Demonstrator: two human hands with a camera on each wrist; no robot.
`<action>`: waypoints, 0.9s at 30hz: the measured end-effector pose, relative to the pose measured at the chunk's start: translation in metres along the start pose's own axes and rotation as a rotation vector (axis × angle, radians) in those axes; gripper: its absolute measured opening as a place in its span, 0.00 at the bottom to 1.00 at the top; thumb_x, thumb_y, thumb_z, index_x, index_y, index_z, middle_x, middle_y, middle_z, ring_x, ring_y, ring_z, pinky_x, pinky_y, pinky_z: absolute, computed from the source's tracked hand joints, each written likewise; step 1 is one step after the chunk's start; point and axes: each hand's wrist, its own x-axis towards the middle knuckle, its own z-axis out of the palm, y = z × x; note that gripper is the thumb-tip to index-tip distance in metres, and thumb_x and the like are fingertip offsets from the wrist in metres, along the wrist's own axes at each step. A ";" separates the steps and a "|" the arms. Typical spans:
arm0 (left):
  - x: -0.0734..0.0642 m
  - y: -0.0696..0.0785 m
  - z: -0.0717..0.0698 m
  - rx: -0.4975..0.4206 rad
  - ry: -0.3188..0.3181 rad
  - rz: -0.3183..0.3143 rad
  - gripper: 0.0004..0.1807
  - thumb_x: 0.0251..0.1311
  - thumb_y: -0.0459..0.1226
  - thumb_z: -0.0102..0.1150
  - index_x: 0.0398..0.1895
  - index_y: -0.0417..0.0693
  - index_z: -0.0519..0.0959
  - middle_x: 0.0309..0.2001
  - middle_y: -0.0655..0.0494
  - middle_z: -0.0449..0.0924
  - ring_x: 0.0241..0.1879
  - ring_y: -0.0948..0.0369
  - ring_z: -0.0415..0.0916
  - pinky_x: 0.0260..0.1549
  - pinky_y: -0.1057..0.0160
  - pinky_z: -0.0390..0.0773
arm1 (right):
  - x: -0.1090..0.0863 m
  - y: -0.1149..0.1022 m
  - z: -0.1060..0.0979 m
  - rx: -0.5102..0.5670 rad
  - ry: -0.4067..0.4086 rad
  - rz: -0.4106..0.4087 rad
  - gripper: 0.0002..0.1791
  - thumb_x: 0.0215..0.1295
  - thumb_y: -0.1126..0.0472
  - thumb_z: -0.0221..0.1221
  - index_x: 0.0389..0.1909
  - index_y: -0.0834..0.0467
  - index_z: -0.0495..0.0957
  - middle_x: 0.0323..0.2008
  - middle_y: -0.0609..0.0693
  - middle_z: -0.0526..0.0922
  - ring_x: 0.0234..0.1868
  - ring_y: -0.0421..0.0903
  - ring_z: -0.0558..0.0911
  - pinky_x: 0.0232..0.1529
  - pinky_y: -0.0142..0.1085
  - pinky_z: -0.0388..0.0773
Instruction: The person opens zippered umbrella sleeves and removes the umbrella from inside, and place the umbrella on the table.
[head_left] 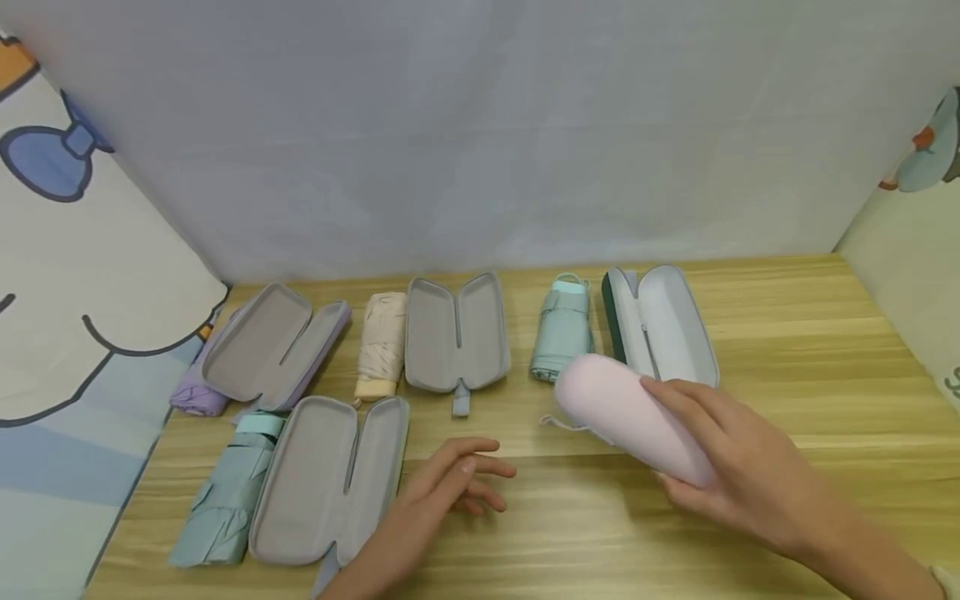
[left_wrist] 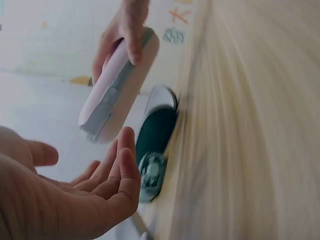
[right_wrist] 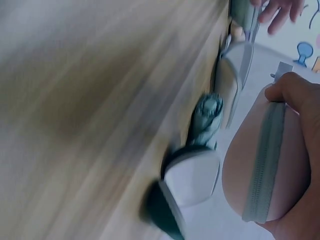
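A pale pink zippered hard case (head_left: 630, 417) is closed and raised above the table, gripped by my right hand (head_left: 750, 467). Its grey zipper band (right_wrist: 265, 165) runs along the side in the right wrist view, and a thin cord hangs from its far end. My left hand (head_left: 450, 492) hovers with relaxed fingers, holding nothing, to the left of the pink case. Beyond the pink case lie a folded teal umbrella (head_left: 564, 329) and an unzipped dark green case (head_left: 678, 325) with pale lining. A grey-lined open case (head_left: 307, 483) is beside the left forearm.
Along the back are a cream folded umbrella (head_left: 381, 346) next to an open grey-lined case (head_left: 480, 333). At the left, an open purple case (head_left: 258, 346) overlaps a purple umbrella (head_left: 198, 387). Another teal umbrella (head_left: 225, 500) lies front left. A pale cloth (head_left: 525, 142) hangs behind the wooden table (head_left: 810, 367).
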 end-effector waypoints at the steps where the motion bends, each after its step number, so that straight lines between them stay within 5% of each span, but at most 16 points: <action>1: 0.003 -0.002 0.001 -0.041 -0.013 -0.007 0.27 0.85 0.47 0.34 0.75 0.41 0.64 0.66 0.36 0.78 0.50 0.57 0.86 0.52 0.61 0.81 | -0.001 -0.004 0.001 0.012 -0.016 -0.008 0.42 0.73 0.30 0.42 0.76 0.54 0.69 0.61 0.49 0.80 0.52 0.47 0.83 0.47 0.46 0.80; 7: 0.015 -0.012 0.012 -0.168 -0.091 -0.077 0.28 0.84 0.48 0.38 0.77 0.42 0.63 0.63 0.31 0.79 0.46 0.64 0.86 0.49 0.63 0.82 | -0.005 -0.025 0.010 0.042 -0.053 -0.063 0.40 0.73 0.31 0.44 0.77 0.52 0.68 0.64 0.47 0.78 0.54 0.47 0.83 0.50 0.45 0.80; 14: 0.020 -0.018 0.022 -0.189 -0.238 -0.048 0.24 0.83 0.44 0.44 0.69 0.35 0.71 0.55 0.29 0.81 0.41 0.66 0.85 0.46 0.66 0.80 | -0.007 -0.036 0.018 0.043 -0.061 -0.091 0.40 0.73 0.32 0.41 0.76 0.51 0.69 0.64 0.48 0.79 0.55 0.47 0.83 0.49 0.46 0.84; 21: 0.022 -0.024 0.023 -0.138 -0.134 -0.049 0.22 0.78 0.42 0.55 0.56 0.27 0.77 0.44 0.38 0.85 0.39 0.68 0.84 0.46 0.68 0.82 | -0.008 -0.042 0.024 0.085 -0.021 -0.096 0.39 0.74 0.34 0.47 0.75 0.55 0.70 0.62 0.51 0.80 0.52 0.48 0.84 0.46 0.48 0.83; 25: 0.021 -0.023 0.022 0.025 -0.019 -0.015 0.17 0.75 0.43 0.60 0.49 0.36 0.83 0.43 0.40 0.86 0.39 0.69 0.83 0.45 0.69 0.81 | -0.009 -0.044 0.026 0.092 -0.025 -0.092 0.39 0.74 0.35 0.49 0.76 0.55 0.70 0.62 0.52 0.80 0.52 0.48 0.84 0.47 0.48 0.83; 27: 0.020 -0.023 0.022 0.153 0.045 0.019 0.13 0.73 0.45 0.62 0.45 0.44 0.86 0.41 0.50 0.88 0.37 0.71 0.81 0.41 0.69 0.81 | -0.010 -0.044 0.027 0.093 -0.026 -0.092 0.38 0.74 0.35 0.49 0.76 0.55 0.69 0.62 0.52 0.80 0.52 0.48 0.84 0.47 0.48 0.82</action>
